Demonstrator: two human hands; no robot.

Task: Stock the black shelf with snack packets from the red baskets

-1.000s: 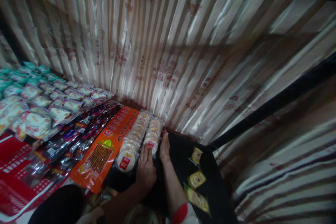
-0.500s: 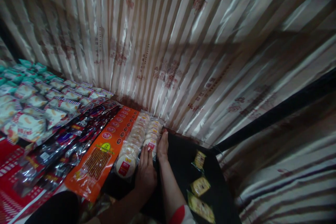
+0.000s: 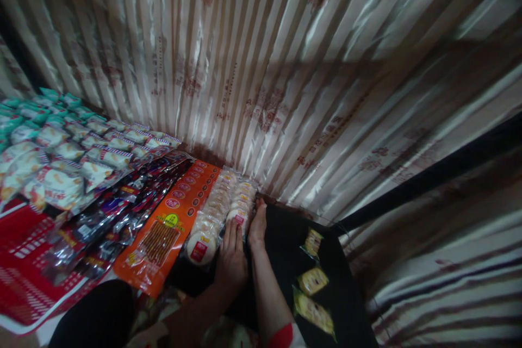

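Two rows of round white crackers in clear wrappers lie side by side on the black surface. My left hand [image 3: 231, 255] rests with straight fingers on the near end of the right-hand row of wrapped crackers [image 3: 240, 207]. Along that row's right side stands my right hand [image 3: 258, 224], flat and on edge, its fingers stretched out. Neither hand closes around anything. The other row of wrapped crackers [image 3: 202, 244], with a red label at its near end, lies just left of my left hand. Beside it is an orange packet of brown sticks [image 3: 163, 228].
Dark shiny packets [image 3: 122, 201] and many white snack packs [image 3: 61, 187] fill the left, above a red basket [image 3: 24, 272]. Several small yellow packs [image 3: 313, 281] lie on the black surface [image 3: 281, 244] at right. A pleated curtain [image 3: 228, 65] hangs behind, and a dark bar [image 3: 428, 174] slants at right.
The view has shifted slightly, showing more of the red basket. Both hands stay at the same row of crackers, with no clear movement against it.
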